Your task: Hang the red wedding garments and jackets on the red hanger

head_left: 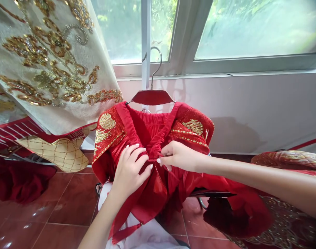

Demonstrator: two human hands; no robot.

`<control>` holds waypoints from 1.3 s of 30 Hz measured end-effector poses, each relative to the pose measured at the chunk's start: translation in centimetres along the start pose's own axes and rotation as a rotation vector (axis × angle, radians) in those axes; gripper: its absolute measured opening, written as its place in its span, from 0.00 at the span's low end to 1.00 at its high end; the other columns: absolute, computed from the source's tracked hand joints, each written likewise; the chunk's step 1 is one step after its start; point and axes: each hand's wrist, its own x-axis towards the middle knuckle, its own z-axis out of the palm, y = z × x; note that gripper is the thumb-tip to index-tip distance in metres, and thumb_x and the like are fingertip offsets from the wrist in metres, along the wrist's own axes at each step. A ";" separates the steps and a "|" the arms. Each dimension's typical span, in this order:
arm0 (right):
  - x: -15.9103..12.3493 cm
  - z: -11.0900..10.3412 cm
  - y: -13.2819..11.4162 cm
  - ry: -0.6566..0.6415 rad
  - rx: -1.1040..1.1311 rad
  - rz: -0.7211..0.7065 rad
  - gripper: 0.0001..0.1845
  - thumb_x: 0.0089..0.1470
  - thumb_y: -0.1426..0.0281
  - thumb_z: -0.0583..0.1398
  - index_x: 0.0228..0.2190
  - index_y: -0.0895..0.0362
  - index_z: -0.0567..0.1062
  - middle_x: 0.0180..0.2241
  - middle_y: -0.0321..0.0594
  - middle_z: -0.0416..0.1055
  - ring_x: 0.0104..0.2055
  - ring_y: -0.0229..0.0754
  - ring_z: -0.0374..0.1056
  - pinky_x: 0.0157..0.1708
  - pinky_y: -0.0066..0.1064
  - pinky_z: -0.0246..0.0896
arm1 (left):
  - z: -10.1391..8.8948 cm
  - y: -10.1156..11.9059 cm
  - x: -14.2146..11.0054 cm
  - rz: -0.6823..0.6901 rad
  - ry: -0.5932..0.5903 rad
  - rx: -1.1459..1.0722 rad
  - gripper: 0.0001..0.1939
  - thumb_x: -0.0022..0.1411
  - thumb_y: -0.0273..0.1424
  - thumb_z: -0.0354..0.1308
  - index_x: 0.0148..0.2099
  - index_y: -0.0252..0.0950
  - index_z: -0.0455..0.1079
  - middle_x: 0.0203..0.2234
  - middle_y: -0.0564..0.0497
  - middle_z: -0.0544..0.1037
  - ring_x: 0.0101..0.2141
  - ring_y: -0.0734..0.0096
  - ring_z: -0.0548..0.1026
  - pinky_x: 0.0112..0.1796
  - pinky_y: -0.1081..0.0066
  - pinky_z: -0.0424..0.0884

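Observation:
A red costume top (155, 197) with gathered neckline and gold-embroidered shoulder panels hangs in front of me on a dark red hanger (153, 98). At the bottom of the V-neck, a short red cord (153, 160) runs taut between my hands. My left hand (133, 167) lies over the left side of the neckline, its index finger and thumb closed at the cord's left end. From the right, my right hand (174, 155) pinches the cord between thumb and curled fingers beside the gathers. The fingertips' inner sides are partly hidden.
A cream cloth with gold sequins (56, 69) hangs at the left, above a gold quilted piece (59, 152). The hanger hooks on a white upright pole (145, 41) before the window. Dark red fabric (238, 214) lies at the lower right, over a tiled floor (69, 200).

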 end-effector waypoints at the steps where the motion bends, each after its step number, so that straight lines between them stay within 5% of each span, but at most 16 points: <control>1: 0.0 -0.1 0.0 0.003 0.017 -0.005 0.12 0.48 0.75 0.57 0.16 0.59 0.71 0.17 0.34 0.70 0.21 0.32 0.61 0.24 0.24 0.54 | 0.1 0.0 -0.1 -0.010 0.026 -0.013 0.09 0.63 0.34 0.55 0.40 0.35 0.73 0.45 0.45 0.77 0.52 0.55 0.66 0.54 0.54 0.65; 4: 0.1 -0.2 -0.1 0.047 0.120 0.035 0.10 0.46 0.74 0.58 0.17 0.60 0.70 0.17 0.35 0.70 0.20 0.31 0.59 0.22 0.23 0.52 | 0.2 0.1 -0.5 0.001 0.127 -0.015 0.06 0.61 0.33 0.58 0.36 0.36 0.73 0.38 0.47 0.78 0.49 0.56 0.67 0.51 0.56 0.66; 8: 0.0 -0.1 -0.4 0.178 0.253 0.049 0.05 0.44 0.76 0.59 0.24 0.58 0.66 0.18 0.35 0.71 0.17 0.29 0.56 0.18 0.22 0.47 | 0.5 0.3 -0.6 0.044 0.228 0.051 0.10 0.59 0.23 0.59 0.44 0.36 0.71 0.35 0.51 0.79 0.42 0.63 0.69 0.54 0.55 0.63; 13: -0.3 0.4 -0.2 0.057 0.628 -0.100 0.16 0.48 0.69 0.61 0.33 0.54 0.57 0.17 0.32 0.71 0.13 0.27 0.46 0.14 0.20 0.38 | 1.0 0.7 0.3 0.123 0.374 0.139 0.03 0.64 0.24 0.54 0.41 0.35 0.65 0.29 0.51 0.76 0.35 0.68 0.70 0.47 0.63 0.64; 17: -0.3 0.6 0.2 -0.075 0.710 -0.170 0.14 0.48 0.66 0.62 0.33 0.57 0.63 0.21 0.36 0.74 0.13 0.25 0.44 0.13 0.20 0.36 | 1.6 1.2 1.1 0.166 0.472 0.089 0.05 0.62 0.30 0.58 0.37 0.36 0.64 0.26 0.52 0.75 0.31 0.68 0.68 0.41 0.64 0.64; 23: -0.4 0.2 -0.3 -0.041 0.551 -0.145 0.07 0.52 0.69 0.58 0.31 0.62 0.71 0.21 0.36 0.72 0.14 0.26 0.48 0.14 0.22 0.40 | 1.1 0.4 0.9 0.161 0.241 -0.190 0.05 0.64 0.29 0.55 0.33 0.38 0.66 0.24 0.53 0.73 0.32 0.69 0.66 0.39 0.66 0.62; 27: -0.4 0.1 -0.2 0.026 0.326 -0.144 0.05 0.50 0.71 0.61 0.28 0.62 0.73 0.18 0.33 0.68 0.18 0.29 0.55 0.18 0.22 0.47 | 0.1 0.2 0.6 0.041 0.064 -0.453 0.12 0.67 0.35 0.50 0.34 0.38 0.70 0.26 0.51 0.74 0.33 0.67 0.67 0.40 0.65 0.63; 33: -0.5 0.9 1.4 0.299 -0.517 -0.585 0.07 0.60 0.72 0.55 0.33 0.60 0.73 0.22 0.34 0.68 0.22 0.30 0.58 0.23 0.23 0.48 | 0.4 1.5 1.3 -0.716 0.155 -0.810 0.13 0.61 0.40 0.57 0.31 0.38 0.60 0.20 0.57 0.69 0.21 0.74 0.67 0.26 0.72 0.62; 37: -0.9 1.6 2.4 0.449 -1.108 -0.975 0.16 0.62 0.80 0.47 0.42 0.65 0.72 0.21 0.36 0.65 0.20 0.35 0.58 0.20 0.29 0.45 | 0.8 1.6 1.6 -0.705 0.133 -0.689 0.13 0.57 0.33 0.59 0.28 0.39 0.56 0.16 0.60 0.65 0.19 0.76 0.63 0.28 0.72 0.61; 39: -1.1 1.8 2.5 0.512 -1.203 -1.005 0.16 0.61 0.82 0.46 0.39 0.67 0.73 0.21 0.37 0.64 0.20 0.36 0.58 0.20 0.31 0.45 | 0.5 1.6 1.6 -0.614 0.113 -0.527 0.11 0.56 0.29 0.57 0.26 0.38 0.57 0.16 0.60 0.65 0.21 0.75 0.63 0.33 0.70 0.62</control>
